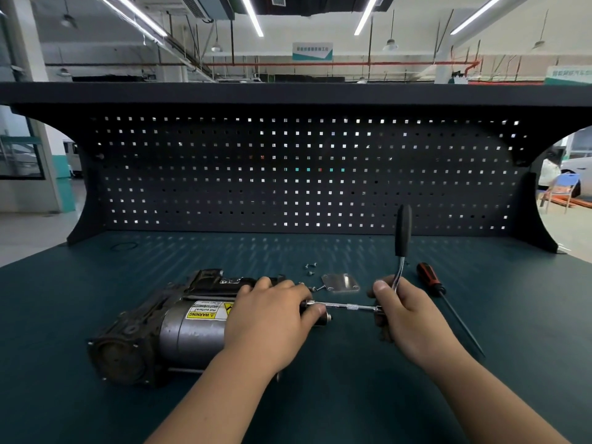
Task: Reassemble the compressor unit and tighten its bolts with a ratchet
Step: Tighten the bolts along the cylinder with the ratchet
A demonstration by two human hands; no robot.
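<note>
Green bench [96, 283]: left hand [272, 318] fingers pinch the extension bar [346, 306] at the compressor [179, 331]; right hand [407, 315] fingers wrap the ratchet [402, 232].

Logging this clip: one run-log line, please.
left hand holds extension at compressor | right hand grips ratchet | screwdriver on bench

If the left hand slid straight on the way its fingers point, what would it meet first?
Probably the right hand gripping the ratchet, at the extension bar's far end.

Workshop: pegboard [288, 174] workbench [352, 395], screwdriver [429, 278]
</note>
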